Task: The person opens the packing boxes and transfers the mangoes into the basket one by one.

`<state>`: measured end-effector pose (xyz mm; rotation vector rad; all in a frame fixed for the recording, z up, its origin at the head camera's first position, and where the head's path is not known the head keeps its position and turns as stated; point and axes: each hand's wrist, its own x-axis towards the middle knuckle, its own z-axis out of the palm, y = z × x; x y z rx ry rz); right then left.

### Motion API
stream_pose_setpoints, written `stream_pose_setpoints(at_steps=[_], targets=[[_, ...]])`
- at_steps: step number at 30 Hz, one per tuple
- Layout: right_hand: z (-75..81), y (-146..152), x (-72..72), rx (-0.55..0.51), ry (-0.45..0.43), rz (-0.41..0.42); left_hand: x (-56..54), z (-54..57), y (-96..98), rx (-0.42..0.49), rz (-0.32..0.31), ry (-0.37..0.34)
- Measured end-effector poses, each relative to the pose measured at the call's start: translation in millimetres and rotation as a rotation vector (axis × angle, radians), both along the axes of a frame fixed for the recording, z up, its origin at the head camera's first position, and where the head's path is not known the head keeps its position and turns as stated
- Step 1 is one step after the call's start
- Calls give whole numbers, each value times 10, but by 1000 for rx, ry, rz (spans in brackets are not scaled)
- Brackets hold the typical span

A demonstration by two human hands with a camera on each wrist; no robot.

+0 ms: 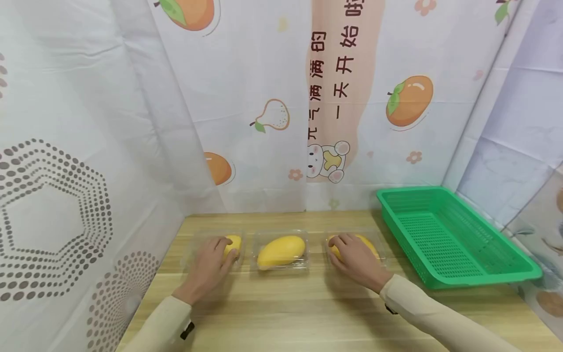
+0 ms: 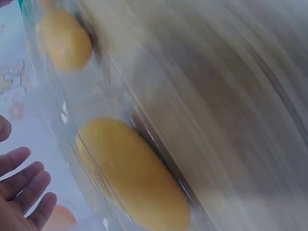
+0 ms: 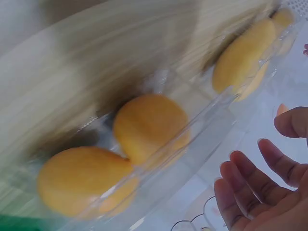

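Observation:
Three clear plastic boxes hold yellow mangoes in a row on the wooden table. My left hand (image 1: 208, 264) is over the left box, partly hiding its mango (image 1: 233, 244). In the left wrist view its fingers (image 2: 31, 190) are loosely bent, apart from the mango (image 2: 134, 175). The middle box (image 1: 303, 266) holds a mango (image 1: 281, 251). Over the right box (image 1: 381, 249) hovers my right hand (image 1: 358, 259), covering part of the yellow fruit (image 1: 367, 243). The right wrist view reveals two mangoes (image 3: 86, 182) there and relaxed fingers (image 3: 245, 168) holding nothing.
A green plastic basket (image 1: 444, 244) stands at the table's right side, beyond my right hand. Behind the table (image 1: 281, 313) hangs a white curtain (image 1: 255, 73) printed with fruit, and more patterned cloth (image 1: 66, 112) encloses the left side.

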<state>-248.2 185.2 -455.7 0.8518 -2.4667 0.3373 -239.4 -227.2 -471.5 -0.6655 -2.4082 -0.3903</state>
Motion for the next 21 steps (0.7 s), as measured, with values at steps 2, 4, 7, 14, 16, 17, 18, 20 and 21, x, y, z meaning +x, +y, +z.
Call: stream_pose_setpoints(at_steps=[2,4,7,14,16,17,18,20,21], targets=[[10,-52,-16,5,7,16,-7,15,-74,14,10,-9],[21,-106,-28,15,2,29,-9,31,-155,24,19,-15],[47,-193,-28,33,-11,40,-6,51,-276,46,37,-25],[98,-397,27,26,-33,65,32,57,-521,99,104,-91],[105,-461,41,13,-33,83,42,48,-585,117,125,-126],[114,-496,48,11,-38,92,47,42,-619,126,134,-144],[121,-531,52,9,-44,101,49,34,-654,138,142,-157],[145,-606,60,14,-51,122,42,15,-722,149,156,-154],[158,-645,66,25,-55,128,37,7,-752,155,162,-145]])
